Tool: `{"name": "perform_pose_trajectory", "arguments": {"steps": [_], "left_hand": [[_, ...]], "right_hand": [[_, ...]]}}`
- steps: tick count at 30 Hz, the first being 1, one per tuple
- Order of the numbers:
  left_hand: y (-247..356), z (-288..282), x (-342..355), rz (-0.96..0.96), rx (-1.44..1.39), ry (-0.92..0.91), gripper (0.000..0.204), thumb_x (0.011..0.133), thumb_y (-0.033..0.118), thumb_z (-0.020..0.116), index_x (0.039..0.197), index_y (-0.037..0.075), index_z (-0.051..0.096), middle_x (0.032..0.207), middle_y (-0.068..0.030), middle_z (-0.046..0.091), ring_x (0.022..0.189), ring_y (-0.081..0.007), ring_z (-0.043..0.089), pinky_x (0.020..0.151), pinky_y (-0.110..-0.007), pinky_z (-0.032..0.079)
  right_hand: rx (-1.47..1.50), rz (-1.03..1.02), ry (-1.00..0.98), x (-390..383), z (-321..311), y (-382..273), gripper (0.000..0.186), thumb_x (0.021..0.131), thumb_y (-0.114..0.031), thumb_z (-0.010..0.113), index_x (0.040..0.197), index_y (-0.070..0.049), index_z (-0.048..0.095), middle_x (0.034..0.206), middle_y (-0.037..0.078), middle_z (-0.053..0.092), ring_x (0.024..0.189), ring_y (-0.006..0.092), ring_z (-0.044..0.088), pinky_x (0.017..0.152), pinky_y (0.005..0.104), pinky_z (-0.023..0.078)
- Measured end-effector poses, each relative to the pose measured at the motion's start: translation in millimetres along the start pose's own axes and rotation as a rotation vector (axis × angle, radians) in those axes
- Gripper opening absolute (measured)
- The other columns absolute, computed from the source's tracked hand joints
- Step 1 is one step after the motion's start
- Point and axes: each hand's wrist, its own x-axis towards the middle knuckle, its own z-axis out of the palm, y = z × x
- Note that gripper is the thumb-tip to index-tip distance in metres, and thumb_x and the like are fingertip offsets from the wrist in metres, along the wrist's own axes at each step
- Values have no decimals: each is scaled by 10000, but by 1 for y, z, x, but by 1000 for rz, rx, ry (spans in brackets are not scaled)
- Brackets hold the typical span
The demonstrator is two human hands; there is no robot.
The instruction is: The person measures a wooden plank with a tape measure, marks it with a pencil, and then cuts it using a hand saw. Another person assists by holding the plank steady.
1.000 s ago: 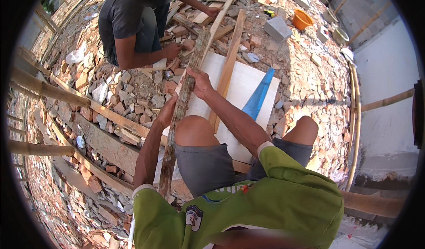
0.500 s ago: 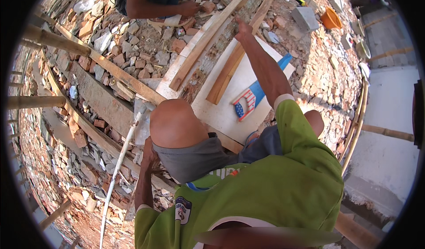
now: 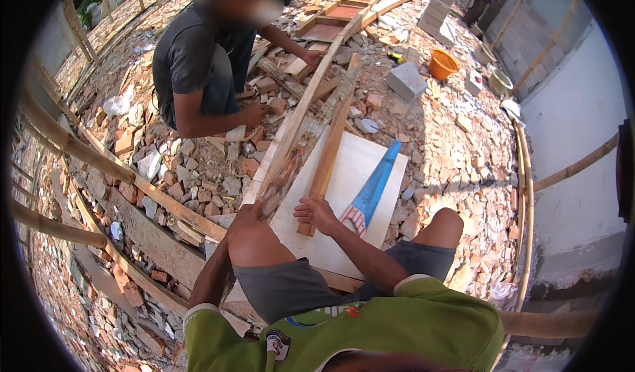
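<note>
My right hand (image 3: pixel 317 214) rests over the near end of a short wooden batten (image 3: pixel 329 154), its fingers slightly bent and apart. Beside my left knee, my left hand (image 3: pixel 246 217) is at the near end of a long wooden strip (image 3: pixel 301 117); its fingers are mostly hidden. Between the two pieces runs a rough, weathered plank (image 3: pixel 293 162). A handsaw (image 3: pixel 374 187) with a blue blade and a red, white and blue handle lies on a white board (image 3: pixel 286 214) beneath the wood, to the right of my right hand.
A co-worker (image 3: pixel 198 74) squats at the far left, one hand near the long strip. Broken brick rubble (image 3: pixel 198 187) covers the ground. Beyond the board are a grey block (image 3: pixel 407 81) and an orange bucket (image 3: pixel 443 64). Bamboo poles (image 3: pixel 522 220) stand along the right wall.
My right hand has drawn back from far along the wood to the batten's near end. My left hand has come up beside the knee. The view has tilted up, showing more of the co-worker.
</note>
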Motion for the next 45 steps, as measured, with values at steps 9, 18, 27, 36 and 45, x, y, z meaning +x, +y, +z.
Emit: {"name": "perform_pose_trajectory", "arguments": {"steps": [9,18,27,36,45], "left_hand": [[52,-44,228,294,151,349,804,1000,624,357,1188,-127,576,1200,-358,598,1145,-474,586,988,-554,438],[191,-44,346,35,249,408,608,1027,496,399,1113,-43,665,1133,-251,681,1055,-419,661,904,-539,524],[190,-17,405,-34,305,333,575,1014,514,418,1140,22,686,1186,-217,672,1113,-405,641,932,-539,507],[183,-17,447,48,385,377,567,1004,513,438,1141,20,683,1164,-230,675,1101,-420,643,912,-537,520],[157,-2,479,71,402,438,587,974,535,507,1109,-17,654,1105,-223,696,1030,-392,679,871,-516,538]], "right_hand": [[-536,-209,28,-52,-40,147,306,931,-247,639,1072,25,642,929,115,691,835,182,683,718,308,551],[-168,-90,562,-103,-85,102,326,922,-165,620,1162,55,597,951,135,689,828,206,706,688,294,560],[-98,48,643,-120,-98,138,302,954,-174,589,1169,38,581,1018,164,683,886,253,712,751,336,584],[-118,52,670,-114,-107,153,319,933,-153,619,1168,62,596,977,162,690,829,234,715,700,325,589],[-193,126,697,-119,-108,149,345,934,-139,574,1199,81,575,999,177,695,870,248,722,728,319,588]]}}
